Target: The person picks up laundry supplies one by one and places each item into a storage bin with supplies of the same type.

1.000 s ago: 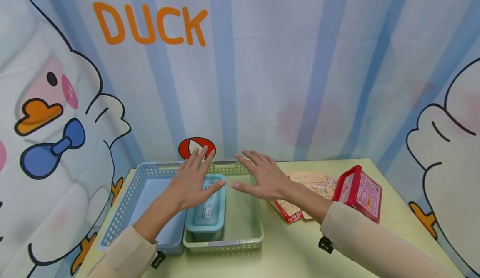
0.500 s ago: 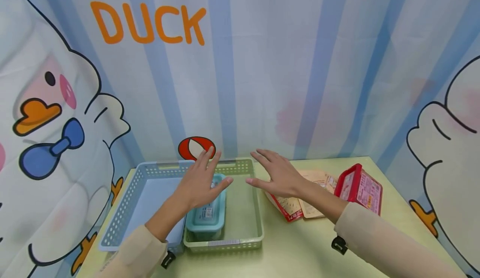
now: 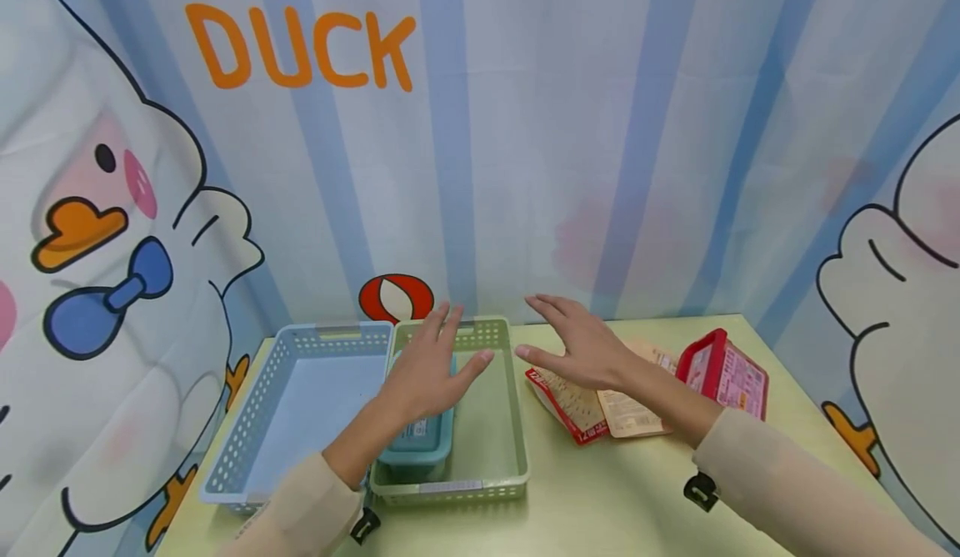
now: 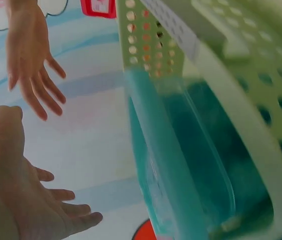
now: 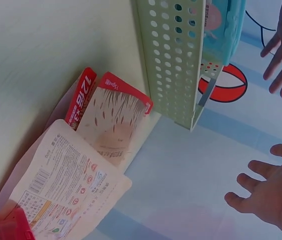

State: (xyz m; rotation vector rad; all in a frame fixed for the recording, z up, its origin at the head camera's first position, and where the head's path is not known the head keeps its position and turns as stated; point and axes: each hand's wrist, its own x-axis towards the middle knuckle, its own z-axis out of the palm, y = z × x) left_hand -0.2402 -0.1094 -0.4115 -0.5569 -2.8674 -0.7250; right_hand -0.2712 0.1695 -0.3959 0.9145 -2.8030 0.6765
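Hovering: L hand (image 3: 427, 376) | grn bskt (image 3: 519, 432) w/ teal box (image 3: 422, 450) (part hid)

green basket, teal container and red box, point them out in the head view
Green basket (image 3: 486, 432): head view, bare inner floor.
Teal container (image 3: 424, 444): head view, front of the lid.
Red box (image 3: 741, 380): head view, pink label side.

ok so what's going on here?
A person's left hand is raised over the green basket, which holds a teal container. The right hand is raised to its right, near the packets. Neither hand grips anything. A blue basket stands left of the green one; a red box is right of the packets.
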